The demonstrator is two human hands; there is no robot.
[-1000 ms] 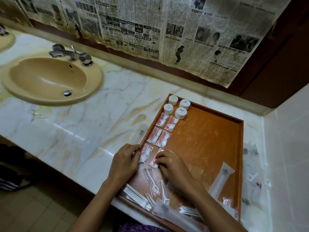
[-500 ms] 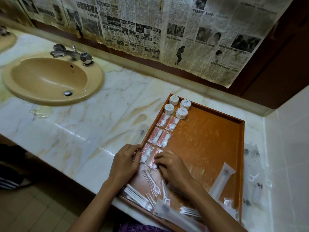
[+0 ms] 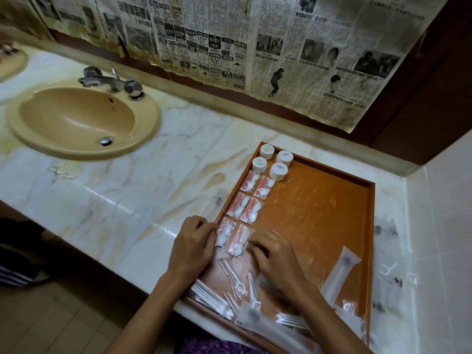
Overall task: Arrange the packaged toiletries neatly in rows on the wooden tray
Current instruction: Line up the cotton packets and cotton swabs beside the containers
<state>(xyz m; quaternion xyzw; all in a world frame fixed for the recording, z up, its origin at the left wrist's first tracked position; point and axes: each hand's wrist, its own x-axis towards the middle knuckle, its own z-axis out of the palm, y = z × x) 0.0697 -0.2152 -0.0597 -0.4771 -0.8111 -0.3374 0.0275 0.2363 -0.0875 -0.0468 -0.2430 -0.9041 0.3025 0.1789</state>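
Head view of a wooden tray (image 3: 319,213) lying on a marble counter (image 3: 143,200), with both of the person's hands at its near left corner. Along the tray's left side the packaged toiletries stand in two columns: four round white stacks (image 3: 273,162) in the far corner, then three pairs of red-and-white sachets (image 3: 246,200) running toward the viewer. The left hand (image 3: 190,247) rests over the tray's left rim with its fingers curled, the fingertips touching the left sachet of the nearest pair (image 3: 224,232); whether they pinch it cannot be told. The right hand (image 3: 274,256) lies palm down on the tray floor, fingers bent and slightly blurred, their tips just beside the right sachet of the nearest pair (image 3: 238,241); its grip, if any, cannot be told. Nearer the viewer, loose items lie unsorted: wrapped floss picks (image 3: 235,277), a packet of white sticks (image 3: 212,300) at the near left corner, and a long frosted sleeve (image 3: 339,272) leaning toward the right rim. More clear wrappers (image 3: 390,272) lie on the counter to the right of the tray. To the left, well apart from the tray, a tan sink (image 3: 81,121) with a metal tap (image 3: 109,80) is set into the counter, and newspaper sheets (image 3: 229,42) cover the wall behind.
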